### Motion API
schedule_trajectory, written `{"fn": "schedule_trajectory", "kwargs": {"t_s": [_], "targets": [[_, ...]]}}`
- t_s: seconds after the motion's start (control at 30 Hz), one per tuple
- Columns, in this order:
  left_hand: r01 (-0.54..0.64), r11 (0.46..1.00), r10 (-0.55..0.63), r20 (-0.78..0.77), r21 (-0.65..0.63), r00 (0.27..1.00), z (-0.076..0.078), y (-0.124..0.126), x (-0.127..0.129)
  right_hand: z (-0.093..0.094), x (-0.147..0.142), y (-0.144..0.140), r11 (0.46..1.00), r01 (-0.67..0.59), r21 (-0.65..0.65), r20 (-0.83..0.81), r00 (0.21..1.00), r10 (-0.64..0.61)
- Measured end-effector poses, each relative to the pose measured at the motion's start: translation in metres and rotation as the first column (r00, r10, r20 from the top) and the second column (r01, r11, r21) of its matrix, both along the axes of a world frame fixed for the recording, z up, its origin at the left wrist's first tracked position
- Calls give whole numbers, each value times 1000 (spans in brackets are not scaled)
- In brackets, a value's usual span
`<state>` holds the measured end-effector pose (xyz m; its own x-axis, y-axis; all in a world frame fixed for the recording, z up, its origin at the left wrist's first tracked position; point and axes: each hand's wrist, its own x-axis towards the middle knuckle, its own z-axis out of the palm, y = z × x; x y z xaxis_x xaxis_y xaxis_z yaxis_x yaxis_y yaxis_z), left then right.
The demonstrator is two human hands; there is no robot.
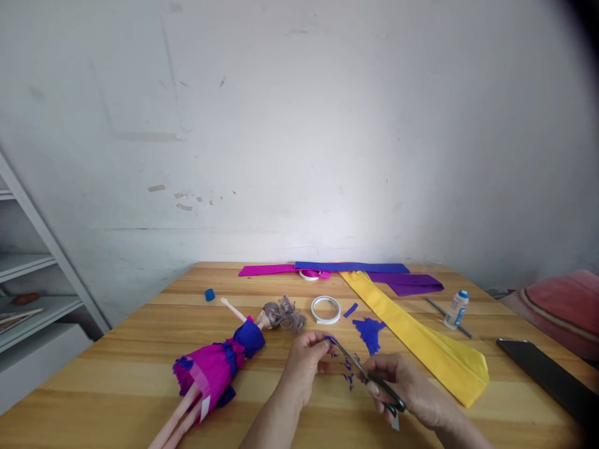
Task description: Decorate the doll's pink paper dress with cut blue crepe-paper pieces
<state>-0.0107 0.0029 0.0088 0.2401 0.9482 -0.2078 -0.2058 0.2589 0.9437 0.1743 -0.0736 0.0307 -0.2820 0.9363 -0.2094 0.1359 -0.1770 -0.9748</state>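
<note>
My left hand point(306, 360) pinches a small piece of blue crepe paper point(329, 338), mostly hidden by the fingers. In my right hand point(406, 385) is a pair of scissors point(359, 369) with black handles, its blade tips at that blue piece. Small blue paper scraps point(349, 378) lie on the table beneath the blades. Just beyond the scissors is a larger ragged blue paper piece point(369, 334). To the left lies a doll point(243, 340) on its back, in a magenta and blue paper dress, its hair towards my left hand.
A roll of white tape point(326, 310) lies in the middle of the wooden table point(131, 368). Yellow point(416, 333), purple point(412, 282) and blue point(350, 267) paper strips spread behind and right. A glue bottle point(456, 310), a grey rod point(437, 305), a black phone-like slab point(547, 371) and a blue cap point(209, 294) stand around.
</note>
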Motion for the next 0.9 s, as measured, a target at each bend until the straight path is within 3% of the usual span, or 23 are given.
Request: {"fn": "schedule_trajectory", "kwargs": {"t_s": [0.07,0.13,0.23,0.3,0.53,0.7,0.9], "targets": [[-8,993,23,-130,114,991,1,2,-1,1,2,1,999,22,50,43,999,-24],[-4,976,56,-233,218,971,1,4,-2,0,6,3,983,36,181,164,984,-66],[-1,945,107,-307,328,946,1,7,-4,-1,12,4,911,3,413,431,880,-199],[1,924,137,-333,382,933,0,8,-5,-2,14,4,869,-30,494,536,798,-277],[30,898,130,-330,439,935,4,7,-7,4,10,1,833,-166,528,652,708,-272],[-14,908,131,-252,418,959,4,6,-7,7,10,0,835,-168,524,652,710,-266],[44,890,135,-355,453,925,3,6,-6,6,9,-1,842,-174,510,652,716,-247]]}}
